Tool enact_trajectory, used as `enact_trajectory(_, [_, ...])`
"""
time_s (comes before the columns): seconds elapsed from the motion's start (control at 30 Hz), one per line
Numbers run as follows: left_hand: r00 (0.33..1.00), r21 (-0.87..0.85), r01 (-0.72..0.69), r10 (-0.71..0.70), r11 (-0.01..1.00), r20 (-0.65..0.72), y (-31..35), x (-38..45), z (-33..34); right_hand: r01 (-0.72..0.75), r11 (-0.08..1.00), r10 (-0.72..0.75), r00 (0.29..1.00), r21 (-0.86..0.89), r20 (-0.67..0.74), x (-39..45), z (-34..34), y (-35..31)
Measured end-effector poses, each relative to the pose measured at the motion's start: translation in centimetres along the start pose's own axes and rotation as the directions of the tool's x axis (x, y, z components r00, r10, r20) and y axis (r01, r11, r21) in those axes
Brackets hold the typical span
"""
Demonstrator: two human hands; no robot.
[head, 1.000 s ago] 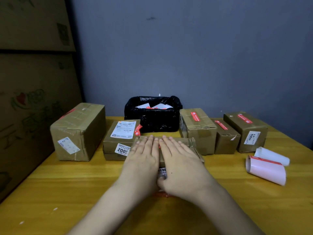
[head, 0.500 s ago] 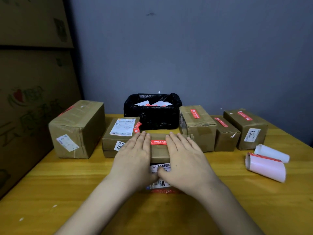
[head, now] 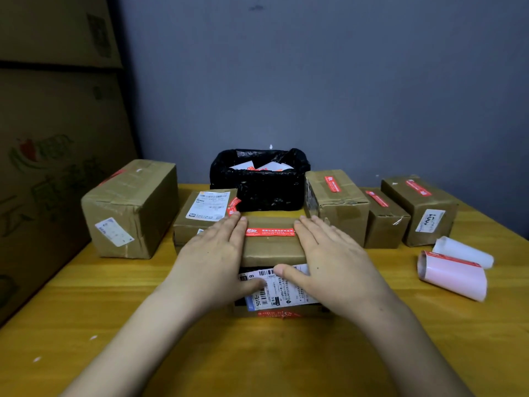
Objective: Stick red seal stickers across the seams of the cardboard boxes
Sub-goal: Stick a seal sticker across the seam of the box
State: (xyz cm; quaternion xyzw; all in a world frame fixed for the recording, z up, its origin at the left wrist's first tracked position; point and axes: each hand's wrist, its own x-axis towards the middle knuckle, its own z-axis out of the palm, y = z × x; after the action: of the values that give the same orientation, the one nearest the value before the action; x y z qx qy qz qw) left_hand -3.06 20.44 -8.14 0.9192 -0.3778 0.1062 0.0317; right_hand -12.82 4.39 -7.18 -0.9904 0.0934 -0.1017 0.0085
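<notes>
Red seal sticker (head: 270,232) sits across my centre box (head: 273,247), left hand (head: 213,260) and right hand (head: 329,260) pressing flat, fingers spread, and every box I see looks sealed.

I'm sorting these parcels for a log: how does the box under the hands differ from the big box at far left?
The box under the hands is low and flat; the big left box is taller and bulkier. Both hands press on the first; nothing touches the second. The first's red seal sticker shows fully; the second's is glimpsed only at its top edge. Both are brown, taped, labelled.

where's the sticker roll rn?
Head view, right side: sticker roll lies on the table, right of the box row, beside a white tube.
</notes>
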Motion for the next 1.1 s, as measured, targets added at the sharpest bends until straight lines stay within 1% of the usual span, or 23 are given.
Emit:
enact_trajectory(0.17, [1.0,-0.021,-0.008,0.008,1.0,0.018,-0.1,0.0,0.0,-0.005,1.0,0.005,1.0,0.005,0.003,0.2,0.1,0.0])
enact_trajectory(0.33, [0.998,-0.106,-0.005,0.011,0.994,0.056,-0.5,0.2,-0.2,-0.013,0.998,0.013,1.0,0.055,-0.009,0.3,-0.4,0.3])
enact_trajectory(0.4, [0.998,-0.104,-0.002,0.009,0.995,0.063,-0.5,0.2,-0.3,-0.001,0.998,0.002,1.0,0.069,-0.021,0.1,-0.4,0.3])
enact_trajectory(0.6, [0.998,-0.072,0.017,-0.012,0.997,0.065,0.0,-0.1,-0.5,0.013,1.0,-0.013,1.0,0.019,-0.027,0.0,-0.1,0.2])
enact_trajectory(0.67, [0.997,-0.065,0.035,-0.03,0.997,0.068,0.1,-0.2,-0.5,-0.003,1.0,0.003,1.0,0.026,-0.011,-0.2,0.0,0.1])
enact_trajectory(0.77, [0.993,-0.107,0.075,-0.065,0.991,0.097,-0.1,-0.5,-0.7,-0.067,0.995,0.065,0.998,0.076,0.026,-0.2,0.0,0.6])
enact_trajectory(0.87, [0.99,-0.222,0.075,-0.046,0.972,0.135,-1.4,-0.4,-0.9,-0.133,0.975,0.119,0.989,0.177,0.089,-0.2,-0.1,2.2])
enact_trajectory(0.93, [0.989,-0.363,0.08,-0.029,0.928,0.144,-2.3,-0.4,-0.7,-0.142,0.943,0.108,0.986,0.3,0.127,0.0,0.0,3.6])
enact_trajectory(1.0, [0.993,-0.524,0.078,-0.018,0.848,0.119,-2.8,-0.5,-0.2,-0.116,0.89,0.077,0.991,0.44,0.106,0.1,0.3,4.4])
enact_trajectory(1.07, [0.996,-0.646,0.082,-0.036,0.759,0.084,-2.7,-0.6,0.3,-0.101,0.844,0.087,0.995,0.526,0.051,0.2,0.9,4.8])
enact_trajectory(1.1, [0.996,-0.711,0.087,-0.053,0.698,0.07,-2.6,-0.7,0.4,-0.101,0.825,0.102,0.994,0.556,0.029,0.2,1.2,5.0])
